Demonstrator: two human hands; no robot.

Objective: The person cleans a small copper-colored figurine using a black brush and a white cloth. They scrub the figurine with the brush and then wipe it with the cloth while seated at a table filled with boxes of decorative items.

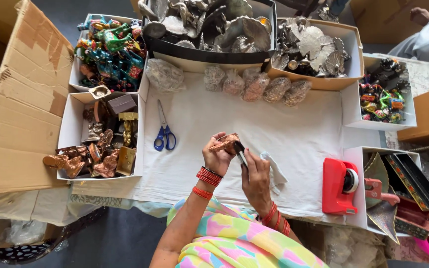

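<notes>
Left hand: the left hand [218,156] is raised over the middle of the worktop [299,134], fingers curled round a small copper-coloured figurine [226,143]; red bangles [208,176] ring the wrist
Right hand: the right hand [255,178] sits just right of the left, holding a small dark tool [240,151] whose tip touches the figurine; a crumpled white cloth [275,171] lies just beside its knuckles
Figurine: held above the white sheet, near the person, between both hands
Left of the hands: blue-handled scissors [164,134] flat on the sheet; further left a white box of copper figures [100,144]
Far side: clear bags of small pieces [254,85] in a row; behind them trays of silver-coloured metalware [214,25]
Right side: a red tape dispenser [339,186] near the worktop's near right edge, well apart from the hands
</notes>
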